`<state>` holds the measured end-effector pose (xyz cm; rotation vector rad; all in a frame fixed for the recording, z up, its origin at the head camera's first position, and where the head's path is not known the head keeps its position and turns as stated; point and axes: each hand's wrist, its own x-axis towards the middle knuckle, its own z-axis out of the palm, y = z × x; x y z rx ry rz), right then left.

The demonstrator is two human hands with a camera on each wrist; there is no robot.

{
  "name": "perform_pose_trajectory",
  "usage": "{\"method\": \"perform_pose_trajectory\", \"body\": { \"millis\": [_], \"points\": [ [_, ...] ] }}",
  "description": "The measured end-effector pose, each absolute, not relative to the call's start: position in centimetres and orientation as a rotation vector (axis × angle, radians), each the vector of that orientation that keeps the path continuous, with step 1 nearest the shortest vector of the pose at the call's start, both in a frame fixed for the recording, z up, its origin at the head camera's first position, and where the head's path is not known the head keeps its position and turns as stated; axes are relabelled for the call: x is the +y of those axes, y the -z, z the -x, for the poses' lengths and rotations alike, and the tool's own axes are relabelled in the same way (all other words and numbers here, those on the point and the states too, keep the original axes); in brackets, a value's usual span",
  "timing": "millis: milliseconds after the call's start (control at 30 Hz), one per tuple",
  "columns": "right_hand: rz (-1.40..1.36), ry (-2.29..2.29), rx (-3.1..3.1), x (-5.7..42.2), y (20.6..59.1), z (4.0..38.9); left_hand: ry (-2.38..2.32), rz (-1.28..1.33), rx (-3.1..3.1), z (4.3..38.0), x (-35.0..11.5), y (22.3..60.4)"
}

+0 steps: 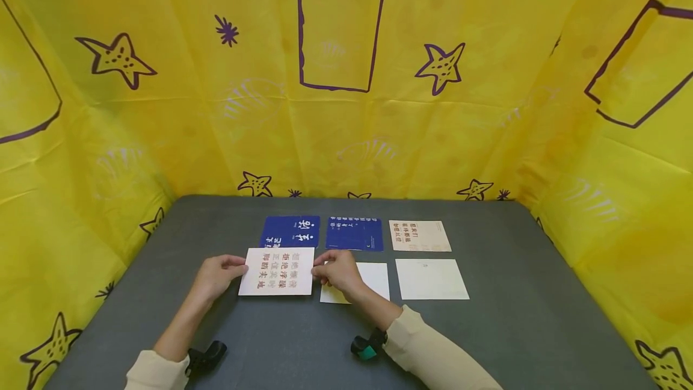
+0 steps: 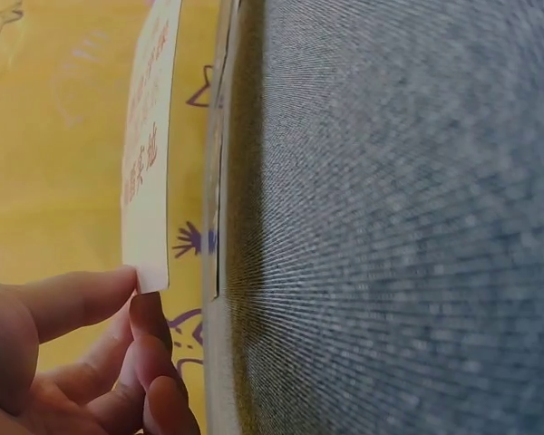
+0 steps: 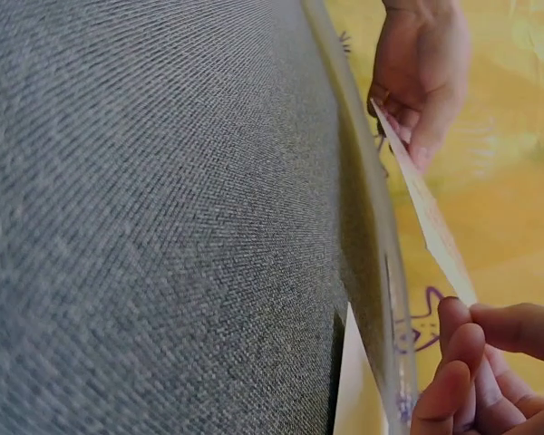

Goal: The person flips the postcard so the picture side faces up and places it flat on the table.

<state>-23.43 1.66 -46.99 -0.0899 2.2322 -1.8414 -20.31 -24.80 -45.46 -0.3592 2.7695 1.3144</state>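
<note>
A white card with rows of red and grey characters [image 1: 276, 272] is held up off the table between both hands. My left hand [image 1: 218, 275] pinches its left edge between thumb and fingers; the left wrist view shows that grip at the card's corner [image 2: 150, 245]. At the opposite edge, my right hand [image 1: 340, 271] pinches the card likewise, seen close in the right wrist view as fingertips [image 3: 462, 340]. Behind the raised card lies a blue card with white writing [image 1: 290, 230], partly covered. Beneath my right hand, a white card [image 1: 373, 278] rests on the table, partly hidden.
A second blue card [image 1: 354, 235] lies in the back row, with a beige printed card [image 1: 419, 236] to its right. In front of that is a nearly blank white card [image 1: 431, 280]. Yellow patterned cloth [image 1: 341, 137] walls the dark grey table [image 1: 281, 342] behind and on both sides.
</note>
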Motion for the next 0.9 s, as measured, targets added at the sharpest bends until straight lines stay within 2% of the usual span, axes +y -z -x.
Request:
{"method": "perform_pose_trajectory", "body": {
  "millis": [333,900],
  "points": [
    [0.066,1.798,2.326,1.34,46.64,23.39,-1.284,0.388,2.845,20.59,-24.65,45.22],
    [0.093,1.703,2.364,1.14,46.78,23.27,-1.073,0.290,2.853,21.09,-24.71,45.03]
  ]
}}
